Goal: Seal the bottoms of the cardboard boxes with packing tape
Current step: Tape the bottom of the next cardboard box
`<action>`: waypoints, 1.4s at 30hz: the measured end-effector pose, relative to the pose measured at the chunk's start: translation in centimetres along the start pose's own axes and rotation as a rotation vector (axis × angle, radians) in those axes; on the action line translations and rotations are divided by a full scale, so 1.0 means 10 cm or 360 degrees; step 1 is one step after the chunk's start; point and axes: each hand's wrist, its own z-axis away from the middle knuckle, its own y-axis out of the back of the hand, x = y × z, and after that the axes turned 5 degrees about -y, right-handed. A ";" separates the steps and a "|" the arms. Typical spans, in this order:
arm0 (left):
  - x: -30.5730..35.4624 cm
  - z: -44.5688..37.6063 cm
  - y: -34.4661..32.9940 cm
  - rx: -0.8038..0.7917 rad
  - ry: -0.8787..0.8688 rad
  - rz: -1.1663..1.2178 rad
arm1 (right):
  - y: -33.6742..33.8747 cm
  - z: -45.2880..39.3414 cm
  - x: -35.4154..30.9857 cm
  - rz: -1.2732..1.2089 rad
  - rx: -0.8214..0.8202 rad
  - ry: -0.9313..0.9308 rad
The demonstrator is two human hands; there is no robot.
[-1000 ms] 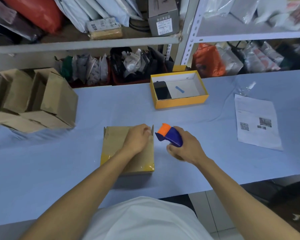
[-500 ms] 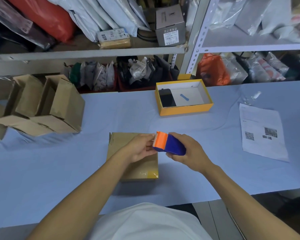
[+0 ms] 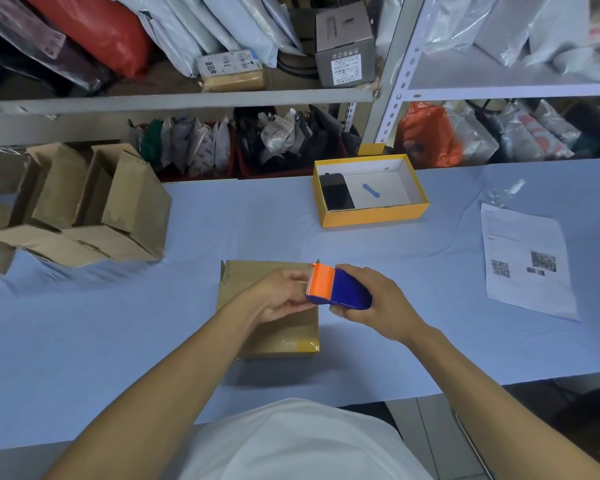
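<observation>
A brown cardboard box [image 3: 243, 282] lies bottom-up on the blue table [image 3: 84, 341], straight in front of me, with clear tape glinting along its near right edge. Above its right side I hold a blue tape dispenser [image 3: 347, 291] with an orange cutter head; my right hand [image 3: 378, 303] grips its body. My left hand [image 3: 278, 296] hovers over the box, its fingertips pinched at the orange head where the tape end sits. The tape itself is too thin to make out.
Several open cardboard boxes [image 3: 84, 209] lie on their sides at the left. A yellow tray box [image 3: 371, 216] holding a black phone stands behind. A printed sheet [image 3: 527, 261] lies at the right. Stocked shelves [image 3: 187, 98] run along the back.
My left hand lifted off the box top and came to the dispenser's orange head. My right hand brought the dispenser left and tipped it level over the box's right side.
</observation>
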 end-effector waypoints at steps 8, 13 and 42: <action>0.04 0.01 -0.10 0.0164 -0.0069 -0.0451 | 0.01 0.02 -0.02 0.0019 -0.0003 0.0001; 0.06 0.05 -0.16 0.0188 -0.0096 -0.0358 | 0.04 0.01 -0.03 0.0019 0.0014 0.0012; -0.04 0.07 0.25 0.0913 -0.0278 -0.1041 | 0.22 -0.19 0.46 0.0520 -0.0206 -0.0150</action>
